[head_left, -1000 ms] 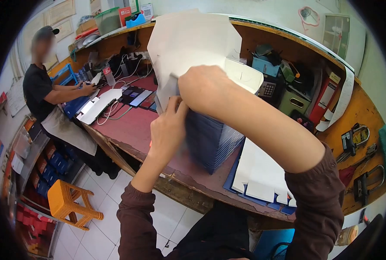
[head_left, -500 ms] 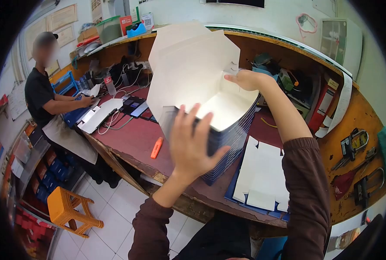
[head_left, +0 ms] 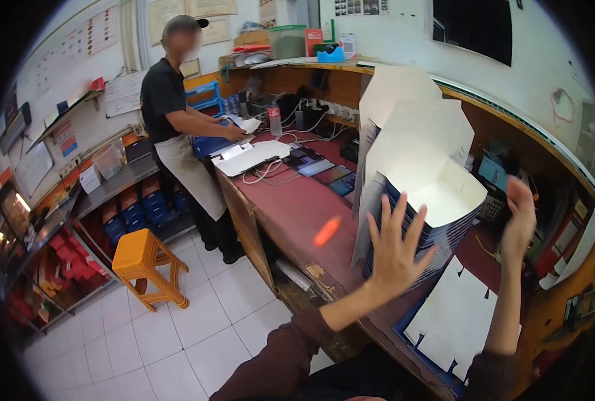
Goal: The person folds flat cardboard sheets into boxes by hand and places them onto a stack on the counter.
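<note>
A tall stack of nested folding boxes (head_left: 444, 194), white inside and dark blue outside, stands on the counter with its white lid flaps raised at the back. My left hand (head_left: 399, 247) is at its near left side, fingers spread; whether it touches the boxes I cannot tell. Off the right side of the stack, my right hand (head_left: 519, 220) is raised with nothing in it, fingers stretched upward and slightly curved. Below and to the right of the stack lie flat unfolded box sheets (head_left: 454, 311), white side up with blue edges.
An orange marker (head_left: 327, 230) lies on the red countertop (head_left: 284, 207). Behind it are phones (head_left: 316, 167), cables and a bottle (head_left: 275, 120). At the far end a person (head_left: 170, 107) handles a blue box (head_left: 212, 144). An orange stool (head_left: 149, 264) stands on the tiled floor.
My right hand has let go of the box rim and moved away from the stack. My left hand stays near the stack's front. The view has turned left, showing more floor and shelves.
</note>
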The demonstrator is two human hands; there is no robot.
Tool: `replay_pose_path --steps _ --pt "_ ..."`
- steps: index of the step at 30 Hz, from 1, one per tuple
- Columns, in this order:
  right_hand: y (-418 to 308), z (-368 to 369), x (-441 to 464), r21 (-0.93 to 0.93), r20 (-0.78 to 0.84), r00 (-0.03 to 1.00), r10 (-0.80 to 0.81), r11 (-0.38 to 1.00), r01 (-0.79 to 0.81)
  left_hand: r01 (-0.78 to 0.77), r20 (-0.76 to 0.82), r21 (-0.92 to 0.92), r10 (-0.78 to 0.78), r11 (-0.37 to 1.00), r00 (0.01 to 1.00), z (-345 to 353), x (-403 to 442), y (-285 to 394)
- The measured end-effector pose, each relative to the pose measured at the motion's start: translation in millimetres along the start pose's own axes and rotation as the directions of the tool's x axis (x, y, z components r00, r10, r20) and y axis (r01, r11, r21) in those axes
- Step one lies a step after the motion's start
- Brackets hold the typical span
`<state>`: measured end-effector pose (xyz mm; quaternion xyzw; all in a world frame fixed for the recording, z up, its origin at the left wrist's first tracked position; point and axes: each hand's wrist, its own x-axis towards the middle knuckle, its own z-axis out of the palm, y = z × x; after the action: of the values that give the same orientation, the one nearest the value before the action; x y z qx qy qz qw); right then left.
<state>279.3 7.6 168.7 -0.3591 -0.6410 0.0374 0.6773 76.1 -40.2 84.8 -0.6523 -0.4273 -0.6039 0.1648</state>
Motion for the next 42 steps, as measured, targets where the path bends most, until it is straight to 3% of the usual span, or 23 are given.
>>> replay_pose_path --steps 3,4,7,8,10,13,14,16,18,20,21,22,23,26,28,30,34,36,37,38,39,40,42 --pt "-27 -47 -56 0.092 -0.082 0.994 0.072 0.994 -0.065 -0.241 0.058 -0.245 0.262 0.939 0.963 23 -58 40" --pt "-29 -62 -74 0.150 -0.103 0.987 0.120 0.983 -0.104 -0.255 0.267 -0.452 0.402 0.855 0.876 45 -90 58" --pt "-41 -99 -123 0.220 -0.073 0.959 0.274 0.942 -0.252 -0.065 0.660 -0.671 0.635 0.738 0.401 50 -124 86" --pt "-48 -105 -138 0.190 -0.091 0.942 0.322 0.934 -0.301 -0.066 0.659 -0.672 0.636 0.738 0.401 59 -133 89" --pt "-52 -125 -168 0.204 0.054 0.934 0.352 0.912 -0.356 0.047 0.759 -0.650 0.647 0.758 0.068 95 -156 90" --pt "-49 -151 -199 0.135 0.160 0.859 0.487 0.851 -0.507 0.081 0.764 -0.645 0.636 0.760 0.111 103 -144 88" --pt "-43 -160 -203 -0.088 0.350 0.916 0.196 0.980 -0.176 0.127 0.777 -0.629 0.622 0.767 0.095 101 -138 89" --pt "-52 -158 -210 -0.223 0.570 0.820 -0.054 0.950 0.218 0.095 0.733 -0.677 0.655 0.730 0.183 114 -146 84" --pt "-72 -142 -225 0.000 0.298 0.805 0.513 0.843 -0.537 0.048 0.692 -0.719 0.707 0.693 0.149 116 -139 84" --pt "-63 -148 -213 -0.405 0.653 0.757 0.025 0.856 0.321 0.003 0.691 -0.717 0.710 0.697 0.139 108 -135 88" --pt "-74 -140 -213 -0.496 0.665 0.744 0.066 0.783 0.374 0.044 0.687 -0.724 0.715 0.688 0.128 105 -133 88" --pt "-78 -134 -219 -0.420 0.553 0.766 0.327 0.904 -0.082 0.086 0.686 -0.728 0.718 0.680 0.120 104 -131 87" --pt "-83 -128 -226 -0.230 0.397 0.725 0.562 0.826 -0.515 0.084 0.687 -0.726 0.717 0.682 0.117 107 -132 87" --pt "-73 -124 -236 -0.133 0.397 0.824 0.405 0.914 -0.384 0.127 0.825 -0.565 0.555 0.816 0.105 113 -134 87" --pt "-73 -116 -238 -0.216 0.366 0.810 0.458 0.888 -0.405 0.101 0.797 -0.577 0.532 0.811 0.286 113 -133 90" --pt "-67 -109 -242 -0.302 0.328 0.796 0.509 0.855 -0.422 0.123 0.822 -0.554 0.519 0.823 0.234 114 -116 91" --pt "-40 -98 -260 -0.573 0.329 0.855 0.401 0.805 -0.157 0.347 0.648 -0.716 0.392 0.606 0.654 102 -69 98" --pt "-36 -98 -262 -0.594 0.304 0.712 0.633 0.710 -0.378 0.452 0.704 -0.674 0.322 0.585 0.633 83 -56 109" --pt "-27 -106 -266 -0.442 0.326 0.559 0.762 0.646 -0.622 0.572 0.700 -0.695 0.228 0.437 0.676 76 -57 117" --pt "-23 -106 -275 -0.442 0.325 0.558 0.764 0.644 -0.625 0.659 0.703 -0.704 0.128 0.266 0.700 68 -59 126" --pt "-20 -105 -283 0.053 0.172 0.636 0.752 0.638 -0.768 0.681 0.686 -0.727 0.143 0.086 0.714 58 -63 135" --pt "-27 -101 -280 0.543 -0.001 0.631 0.775 0.531 -0.651 0.684 0.688 -0.725 0.146 0.083 0.711 57 -70 140" --pt "-35 -118 -275 0.635 -0.022 0.626 0.779 0.494 -0.593 0.684 0.675 -0.710 0.113 -0.169 0.729 60 -80 150"
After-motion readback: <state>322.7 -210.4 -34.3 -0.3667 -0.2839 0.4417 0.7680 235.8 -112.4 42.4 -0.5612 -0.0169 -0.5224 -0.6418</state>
